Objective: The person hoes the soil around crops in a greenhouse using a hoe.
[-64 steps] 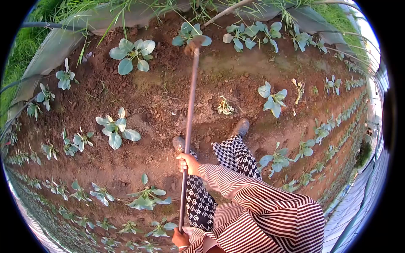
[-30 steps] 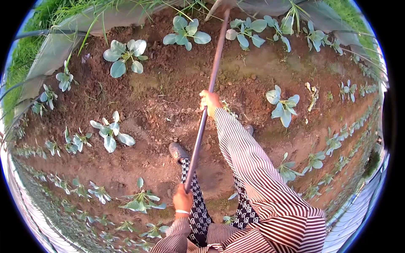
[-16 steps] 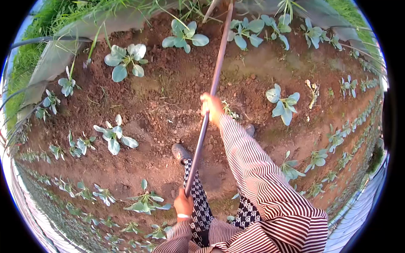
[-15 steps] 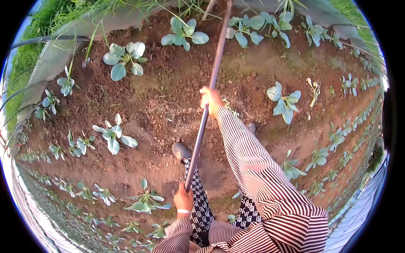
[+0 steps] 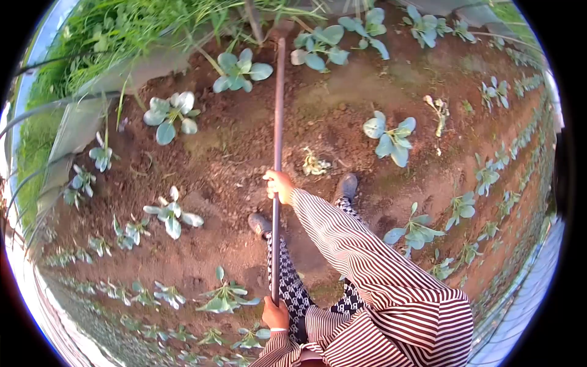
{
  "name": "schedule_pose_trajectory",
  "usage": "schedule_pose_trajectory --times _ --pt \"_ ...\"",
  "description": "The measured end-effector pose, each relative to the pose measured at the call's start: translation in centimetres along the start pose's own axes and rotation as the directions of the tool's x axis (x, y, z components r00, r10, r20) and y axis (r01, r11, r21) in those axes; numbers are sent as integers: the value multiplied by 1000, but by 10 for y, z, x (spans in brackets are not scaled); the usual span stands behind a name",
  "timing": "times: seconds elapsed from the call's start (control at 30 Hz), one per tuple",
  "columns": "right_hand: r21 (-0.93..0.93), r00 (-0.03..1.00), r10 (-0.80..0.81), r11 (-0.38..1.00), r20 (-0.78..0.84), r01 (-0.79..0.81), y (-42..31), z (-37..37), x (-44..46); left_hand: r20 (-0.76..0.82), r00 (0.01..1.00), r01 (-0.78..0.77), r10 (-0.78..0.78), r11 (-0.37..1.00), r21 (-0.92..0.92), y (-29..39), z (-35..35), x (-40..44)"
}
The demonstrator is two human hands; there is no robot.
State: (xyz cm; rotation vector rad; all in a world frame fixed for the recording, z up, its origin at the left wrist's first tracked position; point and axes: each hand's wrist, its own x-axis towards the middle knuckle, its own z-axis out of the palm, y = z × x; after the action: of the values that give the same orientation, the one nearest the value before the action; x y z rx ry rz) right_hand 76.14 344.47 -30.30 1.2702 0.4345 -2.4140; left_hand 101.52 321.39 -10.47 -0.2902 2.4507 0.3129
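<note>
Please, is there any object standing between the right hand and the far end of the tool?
Nothing visible does. The right hand grips the tool, whose handle runs uncovered to its far end, passing between two leafy plants.

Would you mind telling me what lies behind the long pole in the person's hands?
Soil shows on both sides of the pole, with a patterned trouser leg behind its lower part. The strip directly behind the pole is covered and cannot be seen.
</note>
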Motion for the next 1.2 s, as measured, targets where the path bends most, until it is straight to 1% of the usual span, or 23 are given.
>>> schedule_pose_trajectory --times 0.03,0.07,0.13,0.17,0.3,0.33,0.4,0.47,0.5,0.53,0.6,0.63,0.67,0.73,0.8,0.87,0.9,0.93,1.0,1.03,1.07,1.13,1.2 --pt "-170 972 -179 973 -150 153 -13 10 -8 23 1000 -6 6 1000 -7 8 8 4" --pt "-214 961 -182 967 -206 137 -29 10 -11 42 999 -28 29 999 -27 25 9 4" --pt "-74 994 -80 994 -76 74 -57 -2 -29 46 999 -7 12 994 -110 51 14 -4" --pt "-60 995 -46 997 -94 41 -67 -7 -38 32 999 -26 30 992 -121 54 22 -5" --pt "-113 970 -205 975 -130 191 -127 -12 -66 60 995 -71 76 994 -85 92 33 16" --pt "-107 961 -249 966 -121 236 -147 -13 -73 29 986 -160 165 978 -133 102 37 25" --pt "-110 933 -329 943 -146 315 -187 -18 -78 23 975 -214 222 959 -185 129 48 46" --pt "-149 915 -387 917 -113 370 -231 -26 -84 89 966 -223 245 953 -203 160 64 69" --pt "-181 883 -444 891 -152 417 -249 -33 -77 109 963 -219 247 950 -221 176 77 79" --pt "-219 872 -444 889 -205 402 -265 -43 -66 127 961 -212 247 948 -239 190 90 88" --pt "-334 842 -505 840 -189 428 -281 -86 -29 152 957 -197 245 940 -278 223 110 91" --pt "-384 829 -515 827 -219 412 -275 -116 -12 251 946 -117 208 935 -334 236 118 76" --pt "-394 841 -429 872 -330 290 -264 -145 -4 347 922 -31 172 925 -378 242 120 55" --pt "-403 844 -351 897 -405 180 -254 -165 -8 296 931 -138 213 957 -253 257 101 10" --pt "-354 868 -313 919 -385 174 -250 -158 -39 329 925 -109 192 961 -253 256 77 -20" --pt "-246 911 -298 941 -286 231 -242 -169 -59 284 940 -119 190 961 -248 256 79 -40" --pt "-295 890 -259 944 -375 150 -242 -159 -76 230 947 -152 223 945 -290 249 84 -49" --pt "-218 919 -210 966 -332 142 -241 -155 -92 259 949 -113 177 963 -245 249 82 -54" --pt "-189 937 -226 965 -266 179 -251 -140 -102 259 957 -56 128 962 -267 252 83 -41" --pt "-205 938 -272 952 -213 229 -259 -137 -95 274 948 -102 164 969 -227 251 87 -25" --pt "-223 924 -301 942 -238 249 -273 -125 -94 269 947 -115 173 970 -216 256 91 -8" --pt "-211 929 -342 927 -138 310 -298 -129 -61 206 953 -173 223 956 -238 260 121 31" --pt "-223 920 -364 918 -143 328 -310 -157 -13 249 958 -82 142 968 -235 289 141 57"
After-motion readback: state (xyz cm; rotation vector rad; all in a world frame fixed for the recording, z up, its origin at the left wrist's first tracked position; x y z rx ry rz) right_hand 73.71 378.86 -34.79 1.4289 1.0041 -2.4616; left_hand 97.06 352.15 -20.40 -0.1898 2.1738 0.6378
